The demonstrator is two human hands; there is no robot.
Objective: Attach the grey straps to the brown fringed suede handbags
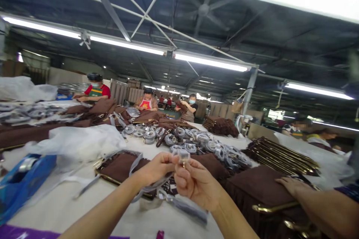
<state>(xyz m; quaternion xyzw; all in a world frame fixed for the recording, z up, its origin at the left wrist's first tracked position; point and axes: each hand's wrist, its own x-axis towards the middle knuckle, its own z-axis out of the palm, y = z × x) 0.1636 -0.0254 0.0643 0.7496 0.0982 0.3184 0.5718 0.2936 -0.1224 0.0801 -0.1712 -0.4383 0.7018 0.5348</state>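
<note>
My left hand (158,168) and my right hand (196,183) meet in front of me, low in the head view. Both pinch a small clear plastic-wrapped piece (182,155) with a gold part showing at its base. A grey plastic-covered strap (157,185) hangs from my left hand down toward the white table (56,209). A brown bag (120,166) with gold trim lies just behind my left hand.
A blue tape dispenser (22,181) sits at the left, a crumpled white plastic sheet (81,142) behind it. Several wrapped strap coils (196,143) fill the middle. A co-worker's hand (293,186) rests on a brown bag (263,190) at right. Other people work at the far side.
</note>
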